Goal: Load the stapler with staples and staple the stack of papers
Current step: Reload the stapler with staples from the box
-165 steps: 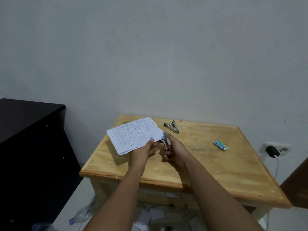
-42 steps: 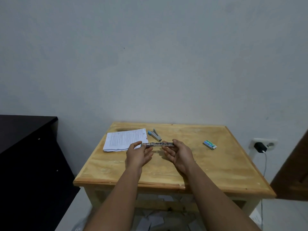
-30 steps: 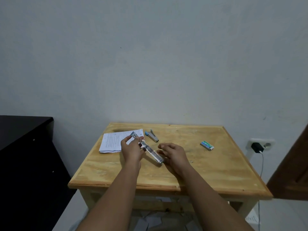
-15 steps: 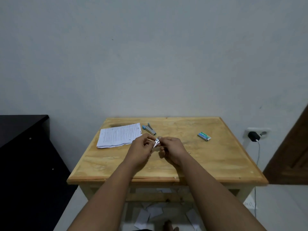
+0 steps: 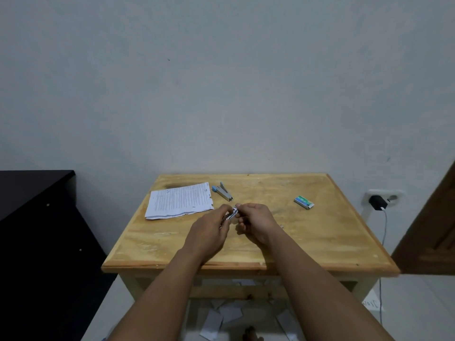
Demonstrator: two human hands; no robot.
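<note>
Over the middle of the wooden table (image 5: 320, 244), both my hands grip a small silver stapler (image 5: 232, 214). My left hand (image 5: 211, 230) wraps its lower end and my right hand (image 5: 256, 221) pinches its upper tip. Most of the stapler is hidden by my fingers, so I cannot tell whether it is folded. The stack of printed papers (image 5: 179, 200) lies flat at the back left of the table. A second stapler with a blue end (image 5: 222, 191) lies just right of the papers. A green staple box (image 5: 304, 202) rests at the back right.
A black cabinet (image 5: 37, 217) stands left of the table. A charger (image 5: 376, 202) is plugged into a wall socket on the right, its cable hanging down. A brown door (image 5: 433, 230) is at the far right. Loose paper sheets (image 5: 229, 316) lie on the floor under the table.
The papers, held up 5.5 s ago, now lie on the table. The stapler was spread out long between my hands; my hands have since come together around it.
</note>
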